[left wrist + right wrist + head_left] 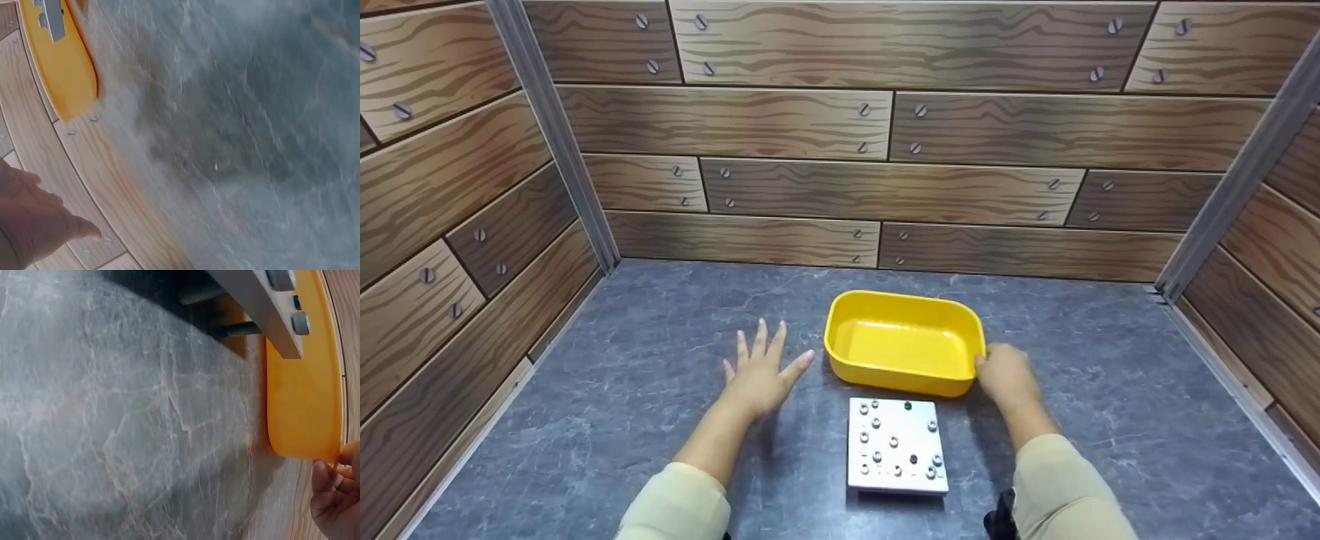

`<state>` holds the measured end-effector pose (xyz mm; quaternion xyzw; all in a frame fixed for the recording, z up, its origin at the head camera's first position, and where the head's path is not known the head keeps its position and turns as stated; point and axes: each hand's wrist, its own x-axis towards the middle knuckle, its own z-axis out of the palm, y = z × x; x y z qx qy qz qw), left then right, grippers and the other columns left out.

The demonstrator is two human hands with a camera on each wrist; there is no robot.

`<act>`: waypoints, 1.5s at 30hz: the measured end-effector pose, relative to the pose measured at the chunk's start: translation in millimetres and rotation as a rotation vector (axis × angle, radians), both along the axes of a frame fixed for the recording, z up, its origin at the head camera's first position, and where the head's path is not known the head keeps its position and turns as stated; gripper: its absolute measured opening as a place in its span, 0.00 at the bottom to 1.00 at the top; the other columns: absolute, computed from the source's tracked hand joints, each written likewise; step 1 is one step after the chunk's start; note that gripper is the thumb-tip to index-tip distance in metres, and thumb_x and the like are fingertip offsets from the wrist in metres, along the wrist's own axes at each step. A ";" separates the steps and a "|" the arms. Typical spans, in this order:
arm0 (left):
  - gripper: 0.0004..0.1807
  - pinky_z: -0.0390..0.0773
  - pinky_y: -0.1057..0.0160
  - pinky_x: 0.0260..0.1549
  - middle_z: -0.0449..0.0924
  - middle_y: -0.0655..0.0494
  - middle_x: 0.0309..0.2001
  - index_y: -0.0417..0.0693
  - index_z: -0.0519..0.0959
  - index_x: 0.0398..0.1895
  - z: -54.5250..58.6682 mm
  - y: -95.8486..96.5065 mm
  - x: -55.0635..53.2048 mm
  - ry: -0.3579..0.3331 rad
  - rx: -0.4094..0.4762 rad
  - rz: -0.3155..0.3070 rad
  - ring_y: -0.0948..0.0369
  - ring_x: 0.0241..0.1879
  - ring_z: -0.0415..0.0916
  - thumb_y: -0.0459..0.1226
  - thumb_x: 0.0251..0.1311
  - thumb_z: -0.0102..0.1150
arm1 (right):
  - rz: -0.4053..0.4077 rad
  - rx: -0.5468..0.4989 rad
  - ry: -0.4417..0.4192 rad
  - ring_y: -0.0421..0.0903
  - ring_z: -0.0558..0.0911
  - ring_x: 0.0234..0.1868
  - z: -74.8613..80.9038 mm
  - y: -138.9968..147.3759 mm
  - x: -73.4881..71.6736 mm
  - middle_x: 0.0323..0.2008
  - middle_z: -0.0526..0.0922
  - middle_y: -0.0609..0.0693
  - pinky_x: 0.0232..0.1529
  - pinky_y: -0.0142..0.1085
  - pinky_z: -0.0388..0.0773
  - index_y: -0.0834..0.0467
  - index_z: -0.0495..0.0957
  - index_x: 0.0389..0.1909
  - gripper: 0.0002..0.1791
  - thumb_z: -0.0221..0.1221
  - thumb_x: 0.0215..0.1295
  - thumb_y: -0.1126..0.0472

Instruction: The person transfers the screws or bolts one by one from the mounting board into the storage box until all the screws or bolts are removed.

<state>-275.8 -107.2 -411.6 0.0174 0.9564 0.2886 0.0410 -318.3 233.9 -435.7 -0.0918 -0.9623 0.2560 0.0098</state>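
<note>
A yellow plastic bin (904, 382) stands on the dark table. At its right end my right hand (1009, 373) pinches the rim; the right wrist view shows the thumb and curled fingers (325, 479) at the bin's edge (304, 410). My left hand (757, 381), fingers spread and holding nothing, is left of the bin and apart from it. In front of the bin is a metal plate (891, 427) with several bolts in its top. Seen from the side in the right wrist view, the plate (264, 309) is raised, with bolt shanks reaching down below it.
The marbled grey tabletop (645, 420) lies beneath everything. Wood-patterned panels (795, 184) wall in the back and both sides, with grey metal posts (559, 135) at the back corners.
</note>
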 end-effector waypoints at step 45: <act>0.08 0.69 0.73 0.24 0.70 0.66 0.22 0.53 0.77 0.25 -33.6 60.6 57.3 0.170 -0.009 -0.538 0.71 0.23 0.65 0.41 0.44 0.68 | -0.155 -0.111 0.059 0.51 0.71 0.26 -8.3 -13.1 2.3 0.25 0.74 0.57 0.24 0.39 0.68 0.65 0.72 0.29 0.07 0.52 0.51 0.65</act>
